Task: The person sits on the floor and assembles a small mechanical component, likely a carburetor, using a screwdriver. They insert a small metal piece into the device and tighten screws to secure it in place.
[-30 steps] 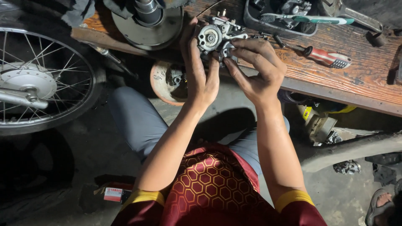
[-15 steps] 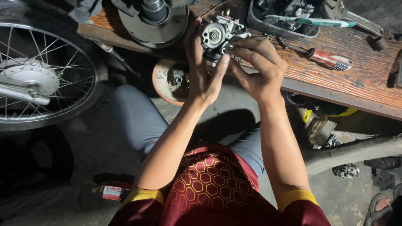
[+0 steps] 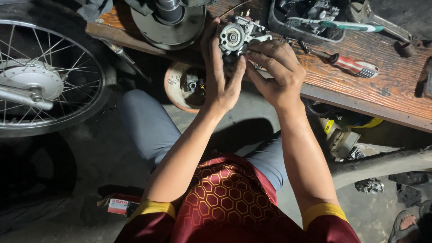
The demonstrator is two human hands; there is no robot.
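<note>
Both hands grip a small grey metal carburetor [image 3: 237,37] above the wooden bench [image 3: 369,90] edge: left hand [image 3: 220,76] wrapped around its side, right hand [image 3: 275,72] pinching its lower body. Its round silver face points upward.

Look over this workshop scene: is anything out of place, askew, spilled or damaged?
Nothing stands out. Both hands, left hand and right hand, hold a small metal engine part over the wooden bench. A red-handled screwdriver lies flat there; nothing looks spilled.
</note>
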